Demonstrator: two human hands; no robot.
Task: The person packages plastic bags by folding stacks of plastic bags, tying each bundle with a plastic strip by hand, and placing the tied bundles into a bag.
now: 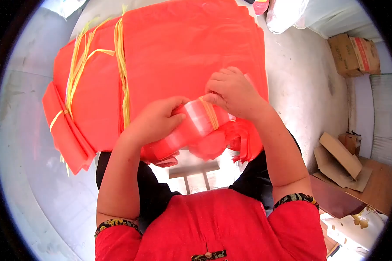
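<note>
A rolled bundle of red plastic bags (196, 118) lies across the front of a large red stack, with a yellow strip (210, 115) round its middle. My left hand (157, 118) is closed on the bundle's left part, thumb and fingers pressing its upper side. At the strip's upper end, my right hand (233, 92) has its fingers curled and its thumb against the strip; the pinch itself is partly hidden. Loose red bag ends (241, 139) hang below the bundle, slightly blurred.
The stack of flat red bags (187, 48) covers the work surface before me. Yellow strips (121, 74) lie over its left side, near a tied red bundle (65, 126). Cardboard boxes (354, 55) stand at right, with an opened carton (342, 158) lower down.
</note>
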